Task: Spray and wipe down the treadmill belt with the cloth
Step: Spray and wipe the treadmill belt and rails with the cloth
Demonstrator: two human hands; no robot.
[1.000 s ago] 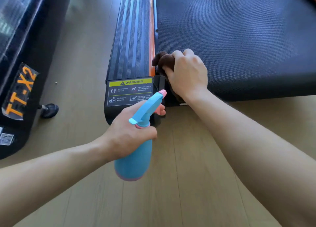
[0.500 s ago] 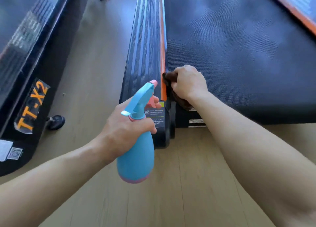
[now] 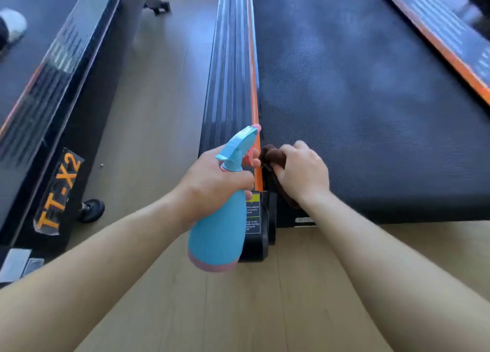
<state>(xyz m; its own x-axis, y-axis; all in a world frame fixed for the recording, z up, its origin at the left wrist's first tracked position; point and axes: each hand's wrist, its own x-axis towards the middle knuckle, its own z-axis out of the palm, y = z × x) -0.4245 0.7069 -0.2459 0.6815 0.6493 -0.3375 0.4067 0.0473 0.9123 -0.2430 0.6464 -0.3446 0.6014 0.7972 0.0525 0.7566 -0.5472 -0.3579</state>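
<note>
The black treadmill belt [image 3: 371, 86] fills the upper right, with pale patches across its middle. My left hand [image 3: 212, 182] grips a light-blue spray bottle [image 3: 220, 232] with a pink base and pink trigger, its nozzle pointing up along the belt's left edge. My right hand [image 3: 302, 174] holds a brown cloth [image 3: 273, 156] bunched under its fingers, pressed on the belt's near left corner, just right of the orange strip [image 3: 254, 86]. Most of the cloth is hidden by the hand.
A ribbed black side rail [image 3: 230, 73] runs left of the belt, with a warning label [image 3: 253, 219] at its end cap. Another treadmill marked TT-X2 [image 3: 59, 190] stands at the left on a small wheel [image 3: 91, 209]. Wooden floor [image 3: 159, 113] lies between and in front.
The view has tilted up and shows more of the belt. The bottle has moved right, closer to my right hand, which still holds the cloth at the belt's near left corner.
</note>
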